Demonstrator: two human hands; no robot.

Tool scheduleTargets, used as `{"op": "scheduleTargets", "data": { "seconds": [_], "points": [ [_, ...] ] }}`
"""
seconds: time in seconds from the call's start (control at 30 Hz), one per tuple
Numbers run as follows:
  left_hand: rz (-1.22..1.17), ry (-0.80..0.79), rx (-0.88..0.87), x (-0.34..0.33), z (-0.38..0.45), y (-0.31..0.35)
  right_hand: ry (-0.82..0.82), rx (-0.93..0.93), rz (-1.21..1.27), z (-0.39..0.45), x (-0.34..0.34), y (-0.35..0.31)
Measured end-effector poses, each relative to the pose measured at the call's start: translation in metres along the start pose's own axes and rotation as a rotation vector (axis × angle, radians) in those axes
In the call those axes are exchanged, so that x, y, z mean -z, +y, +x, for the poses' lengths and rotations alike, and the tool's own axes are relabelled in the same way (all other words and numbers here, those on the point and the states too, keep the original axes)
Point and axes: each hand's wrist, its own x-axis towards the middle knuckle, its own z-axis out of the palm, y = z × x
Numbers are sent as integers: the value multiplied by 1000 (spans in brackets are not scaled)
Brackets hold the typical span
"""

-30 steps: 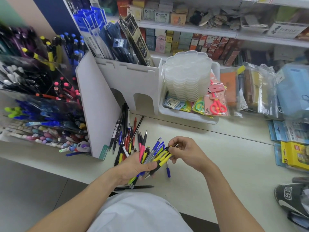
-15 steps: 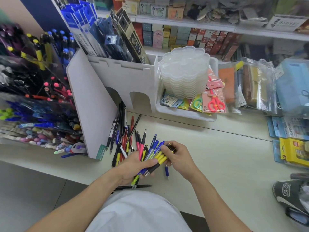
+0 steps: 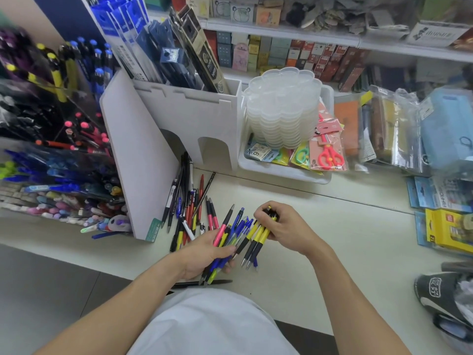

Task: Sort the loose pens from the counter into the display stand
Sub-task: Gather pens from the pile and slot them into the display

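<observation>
left hand (image 3: 204,254): fingers curled round a mixed bundle of pens (image 3: 227,239), pink, blue and yellow-green, fanned up and to the right; held just above the table (image 3: 345,239)
right hand (image 3: 286,226): fingers curled tight over the top ends of the yellow pens (image 3: 258,235), black grips and tips pointing down-left; touching the mixed bundle
hands: close together, nearly meeting over the near middle of the table
loose pens (image 3: 186,201): black, red, blue and yellow, lying in a heap on the table against the white divider (image 3: 133,162), just left of the left hand
black pen (image 3: 204,282): lies flat alone by the near table edge, under the left hand
display stand (image 3: 58,162): clear tiered bins full of pens, far left, behind the divider
white tray (image 3: 281,172): back of table, holds stacked clear lids and packaged scissors
open room: bare table surface right of the right hand, up to the yellow boxes (image 3: 448,231) at the right edge
near edge: table edge runs just below the wrists
</observation>
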Motion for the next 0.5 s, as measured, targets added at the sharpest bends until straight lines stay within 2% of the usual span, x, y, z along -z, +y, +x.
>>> {"op": "scheduleTargets", "data": {
  "seconds": [0.37,0.5],
  "points": [
    [-258,-16,54,-7,4,0,-153,-97,-13,2,-15,13],
    [-342,-3,55,-8,5,2,-120,-84,-33,1,-27,15]
  ]
}}
